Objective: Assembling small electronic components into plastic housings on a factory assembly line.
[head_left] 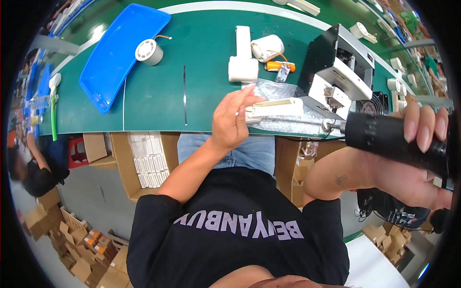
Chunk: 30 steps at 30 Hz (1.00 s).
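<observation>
My left hand (232, 116) is closed on one end of a white plastic handle housing (281, 108), which lies sideways near the table's front edge. A thin wire shows by the fingertips. My right hand (413, 158) is wrapped round a black electric screwdriver (379, 134). Its long thin bit points left toward the housing's end by my left hand; whether the tip touches is hard to tell. Beneath the housing lies a clear plastic sheet (273, 90). Behind it are another white handle piece (243, 65), a white round shell (267, 48) and an orange battery cell (273, 66).
A black and white screw feeder (338, 72) stands right of the housing, beside a black cooling fan (373, 104). On the left, a white cylindrical part (149, 52) with a wire sits at the edge of a blue tray (113, 62). Below the table is a carton of white parts (148, 158).
</observation>
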Motion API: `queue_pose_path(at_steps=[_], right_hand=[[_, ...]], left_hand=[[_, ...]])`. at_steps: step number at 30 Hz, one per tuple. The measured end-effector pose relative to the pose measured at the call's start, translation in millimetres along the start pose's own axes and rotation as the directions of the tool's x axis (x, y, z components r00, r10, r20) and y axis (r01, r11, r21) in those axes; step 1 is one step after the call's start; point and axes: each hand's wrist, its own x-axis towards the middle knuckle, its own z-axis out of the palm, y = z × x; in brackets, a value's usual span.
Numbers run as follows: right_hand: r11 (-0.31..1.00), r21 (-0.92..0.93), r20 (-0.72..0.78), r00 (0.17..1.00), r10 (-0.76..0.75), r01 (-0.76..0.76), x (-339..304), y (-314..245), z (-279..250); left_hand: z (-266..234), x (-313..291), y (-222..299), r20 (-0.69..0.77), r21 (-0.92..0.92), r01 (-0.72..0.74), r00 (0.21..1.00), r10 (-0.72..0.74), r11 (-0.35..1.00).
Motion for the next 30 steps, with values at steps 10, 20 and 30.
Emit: queue_pose_path(at_steps=[10, 20, 30], right_hand=[[0.972, -0.233, -0.127, 0.992, 0.012, -0.042, -11, 27, -6], [0.854, -0.513, -0.255, 0.965, -0.055, -0.087, -22, 28, -22], [0.912, -0.398, 0.022, 0.994, 0.111, -0.093, -25, 18, -26]], left_hand=[[-2, -3, 2, -0.03, 0.012, -0.032, 0.999, 0.032, 0.999], [0, -6, -2, -0.06, 0.02, -0.042, 0.997, 0.044, 0.999], [-2, -10, -3, -0.055, -0.025, -0.036, 0.998, 0.034, 0.999]])
